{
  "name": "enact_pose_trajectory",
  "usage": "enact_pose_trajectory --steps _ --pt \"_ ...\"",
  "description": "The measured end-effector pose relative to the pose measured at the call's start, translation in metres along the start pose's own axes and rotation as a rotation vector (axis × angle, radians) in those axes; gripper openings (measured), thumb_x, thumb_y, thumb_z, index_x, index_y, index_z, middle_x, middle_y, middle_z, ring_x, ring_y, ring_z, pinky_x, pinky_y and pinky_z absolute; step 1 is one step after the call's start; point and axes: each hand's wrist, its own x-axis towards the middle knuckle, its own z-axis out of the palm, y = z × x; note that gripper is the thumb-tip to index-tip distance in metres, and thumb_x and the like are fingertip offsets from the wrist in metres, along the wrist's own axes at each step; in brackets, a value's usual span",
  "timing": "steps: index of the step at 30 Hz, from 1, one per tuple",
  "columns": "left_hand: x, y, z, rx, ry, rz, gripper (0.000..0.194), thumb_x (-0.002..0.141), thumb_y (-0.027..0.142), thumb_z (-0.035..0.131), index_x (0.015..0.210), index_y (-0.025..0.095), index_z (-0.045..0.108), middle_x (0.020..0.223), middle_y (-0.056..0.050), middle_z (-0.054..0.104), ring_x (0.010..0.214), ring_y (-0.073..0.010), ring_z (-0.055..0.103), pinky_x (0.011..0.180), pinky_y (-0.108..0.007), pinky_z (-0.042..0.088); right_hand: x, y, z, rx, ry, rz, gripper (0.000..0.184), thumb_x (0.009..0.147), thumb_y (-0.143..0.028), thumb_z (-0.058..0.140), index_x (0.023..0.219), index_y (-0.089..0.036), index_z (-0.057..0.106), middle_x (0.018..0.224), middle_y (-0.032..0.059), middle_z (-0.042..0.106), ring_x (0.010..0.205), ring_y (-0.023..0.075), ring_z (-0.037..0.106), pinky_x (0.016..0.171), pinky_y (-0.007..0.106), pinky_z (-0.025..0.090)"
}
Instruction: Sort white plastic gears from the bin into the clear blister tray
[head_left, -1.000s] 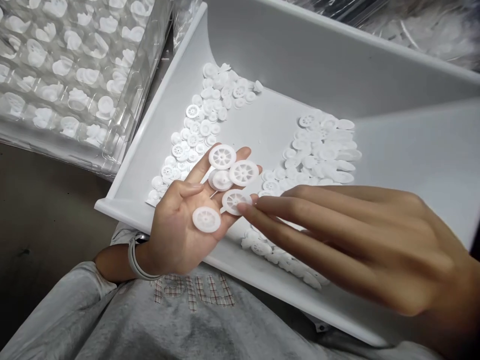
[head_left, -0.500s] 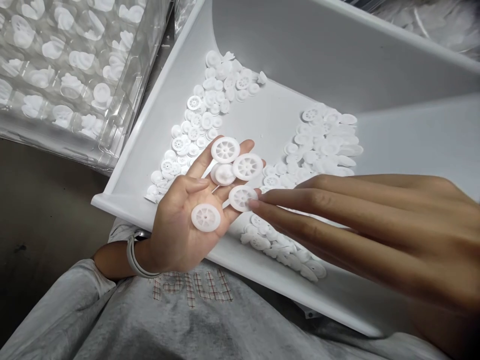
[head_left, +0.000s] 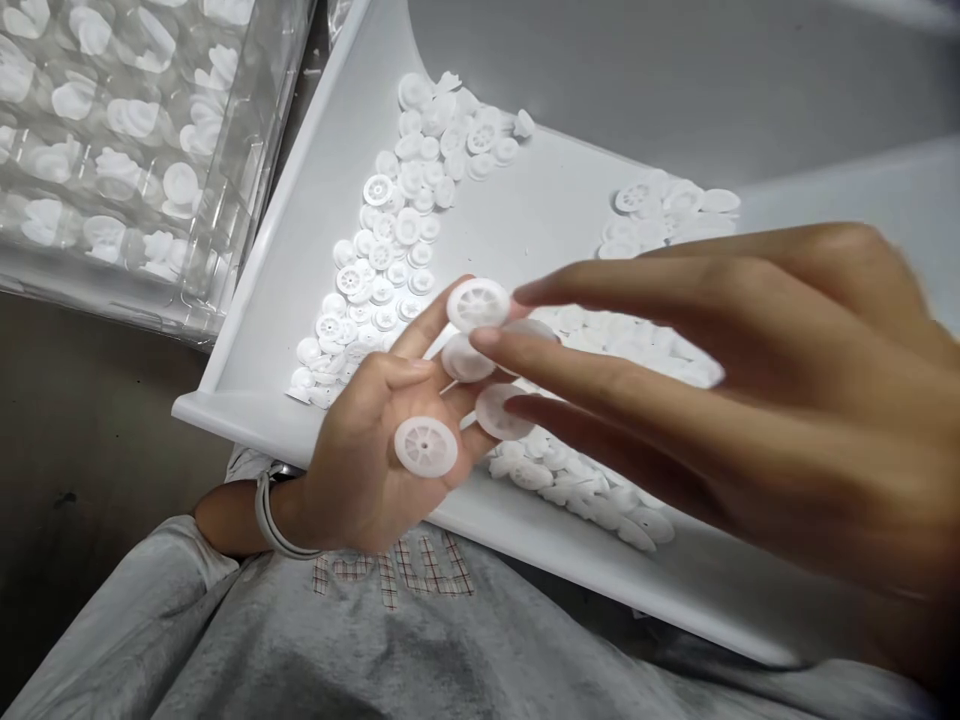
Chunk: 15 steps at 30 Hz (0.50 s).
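Observation:
Palm up, my left hand (head_left: 375, 480) holds several white plastic wheels with spokes. One spoked wheel (head_left: 426, 446) rests on the palm, and others lie across the fingers. My right hand (head_left: 697, 370) reaches over from the right with its fingers stretched and spread. Two of its fingertips touch or nearly touch the upper wheel (head_left: 478, 304), and another finger overlaps the lower wheel (head_left: 499, 412). A further wheel near the fingertips is partly hidden behind the right hand. Whether the right hand grips any wheel firmly cannot be made out.
Both hands are above a large grey-white plastic bin (head_left: 540, 205). Piles of small white wheels (head_left: 409, 228) lie along its left side, with more at the right (head_left: 664, 215) and near edge (head_left: 592, 495). A clear compartment tray (head_left: 142, 275) with white parts stands at upper left.
My right hand has moved up and left from the lower wheel, its fingers spreading over the upper wheels. My left hand still holds its wheels and has shifted slightly right.

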Motion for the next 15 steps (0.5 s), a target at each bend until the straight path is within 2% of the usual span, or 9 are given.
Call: enact_pose_trajectory --steps 2,4,6,8,10,12,15 --pt "0.002 -0.002 0.001 -0.009 -0.020 -0.043 0.054 0.093 0.024 0.036 0.147 0.024 0.038 0.144 -0.002 0.054 0.143 -0.0232 0.040 0.121 -0.046 0.031 0.000 0.000 0.004 -0.037 -0.055 -0.036 0.041 0.097 -0.025 0.050 0.137 -0.014 0.047 0.133 0.0141 0.050 0.111 0.0269 0.050 0.081 0.045 0.046" --pt "0.003 -0.004 0.002 -0.013 -0.032 -0.077 0.050 0.094 0.025 0.035 0.143 0.024 0.044 0.140 -0.002 0.057 0.141 -0.0228 0.042 0.120 -0.045 0.033 -0.003 0.000 0.007 -0.018 -0.105 -0.009 0.040 0.100 -0.023 0.042 0.139 -0.015 0.044 0.137 0.0138 0.046 0.115 0.0286 0.047 0.082 0.046 0.046" --pt "0.004 -0.004 0.003 -0.011 -0.028 -0.084 0.049 0.095 0.027 0.034 0.142 0.024 0.045 0.139 -0.002 0.057 0.140 -0.0232 0.043 0.119 -0.045 0.035 -0.003 0.000 0.007 0.022 -0.125 0.016 0.035 0.101 -0.022 0.037 0.134 -0.016 0.047 0.137 0.0120 0.046 0.116 0.0277 0.045 0.084 0.045 0.047" --pt "0.004 -0.003 0.003 0.001 -0.009 -0.090 0.052 0.095 0.029 0.032 0.145 0.024 0.041 0.141 -0.003 0.056 0.139 -0.0245 0.044 0.118 -0.046 0.036 -0.001 -0.003 0.006 0.074 -0.090 0.042 0.026 0.100 -0.022 0.042 0.122 -0.019 0.054 0.133 0.0088 0.048 0.115 0.0251 0.046 0.083 0.042 0.047" --pt "0.003 -0.002 0.004 0.023 0.004 -0.104 0.056 0.095 0.032 0.029 0.149 0.022 0.035 0.142 -0.005 0.055 0.137 -0.0257 0.047 0.115 -0.047 0.039 0.005 -0.009 0.005 0.144 -0.022 0.092 0.014 0.097 -0.021 0.050 0.108 -0.021 0.059 0.122 0.0063 0.053 0.107 0.0211 0.048 0.078 0.037 0.047" --pt "0.003 0.000 0.005 0.042 0.014 -0.125 0.058 0.095 0.032 0.026 0.152 0.020 0.030 0.140 -0.006 0.057 0.133 -0.0256 0.051 0.112 -0.046 0.042 0.010 -0.017 0.007 0.198 0.037 0.158 0.007 0.093 -0.019 0.057 0.098 -0.021 0.062 0.102 0.0046 0.057 0.091 0.0171 0.050 0.068 0.034 0.044" --pt "0.004 0.002 0.005 0.029 0.010 -0.153 0.059 0.095 0.032 0.020 0.152 0.020 0.031 0.132 -0.006 0.062 0.128 -0.0247 0.056 0.108 -0.044 0.046 0.013 -0.028 0.012 0.222 0.109 0.184 0.017 0.086 -0.009 0.063 0.100 -0.020 0.062 0.080 0.0002 0.056 0.071 0.0131 0.048 0.062 0.035 0.038"
